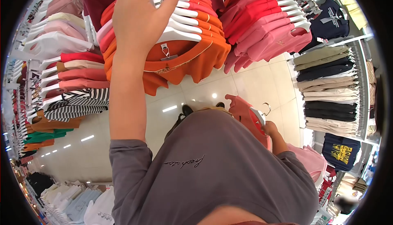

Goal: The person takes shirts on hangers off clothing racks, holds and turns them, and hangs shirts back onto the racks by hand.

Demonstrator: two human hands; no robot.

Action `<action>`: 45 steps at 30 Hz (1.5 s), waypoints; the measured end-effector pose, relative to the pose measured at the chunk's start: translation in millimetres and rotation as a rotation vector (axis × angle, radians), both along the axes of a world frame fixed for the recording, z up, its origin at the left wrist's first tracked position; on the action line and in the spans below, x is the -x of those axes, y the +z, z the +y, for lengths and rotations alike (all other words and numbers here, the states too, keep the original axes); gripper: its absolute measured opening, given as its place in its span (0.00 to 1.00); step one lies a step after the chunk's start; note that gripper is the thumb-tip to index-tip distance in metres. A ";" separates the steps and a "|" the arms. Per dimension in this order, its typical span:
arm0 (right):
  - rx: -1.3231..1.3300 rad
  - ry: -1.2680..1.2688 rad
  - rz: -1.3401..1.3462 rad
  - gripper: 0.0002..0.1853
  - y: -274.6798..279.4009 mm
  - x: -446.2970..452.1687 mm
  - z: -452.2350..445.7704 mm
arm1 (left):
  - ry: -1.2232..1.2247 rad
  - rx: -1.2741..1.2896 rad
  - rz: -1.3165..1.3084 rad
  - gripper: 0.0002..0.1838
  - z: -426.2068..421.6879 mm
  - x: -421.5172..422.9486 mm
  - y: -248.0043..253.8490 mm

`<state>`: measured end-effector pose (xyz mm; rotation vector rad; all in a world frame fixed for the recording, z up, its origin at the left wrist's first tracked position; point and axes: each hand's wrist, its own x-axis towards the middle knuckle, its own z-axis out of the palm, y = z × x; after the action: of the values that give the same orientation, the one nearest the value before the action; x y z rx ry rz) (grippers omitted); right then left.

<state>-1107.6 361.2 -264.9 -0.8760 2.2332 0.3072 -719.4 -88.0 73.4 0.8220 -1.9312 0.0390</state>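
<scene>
At the far left, striped shirts (80, 106) hang in a row, too tightly packed to count. The left hand (137, 18) is raised in front of a rack, its one visible thumb spread away from the palm beside the metal hooks of a stack of orange shirts (188, 59). The fingers run past the top edge, so I cannot tell how far that grip is closed or what it holds. One price tag (165, 49) hangs inside the front orange collar. Below, two dark shoes (187, 110) stand on the tiled floor (262, 79). One coral shirt (244, 112), on one white hanger (258, 115), is at the person's right side; the right hand (269, 129) is closed around the hanger's near end. Farther right come a row of pink shirts (274, 40), one rail of trousers (327, 81) and two navy shirts (341, 153).
</scene>
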 end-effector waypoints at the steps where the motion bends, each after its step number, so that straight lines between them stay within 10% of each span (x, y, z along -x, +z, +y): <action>1: 0.010 0.021 0.007 0.16 -3.9 0.4 2.5 | 0.049 -0.008 0.023 0.17 -1.7 2.9 -5.5; 45: 0.439 -0.464 -0.568 0.15 47.3 13.3 -51.4 | 0.050 -0.253 -0.019 0.18 -22.4 -13.8 -9.9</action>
<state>-1120.8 309.8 -217.6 -0.5336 1.8986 -0.5977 -705.6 -110.4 63.5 1.0405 -1.9581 -0.1716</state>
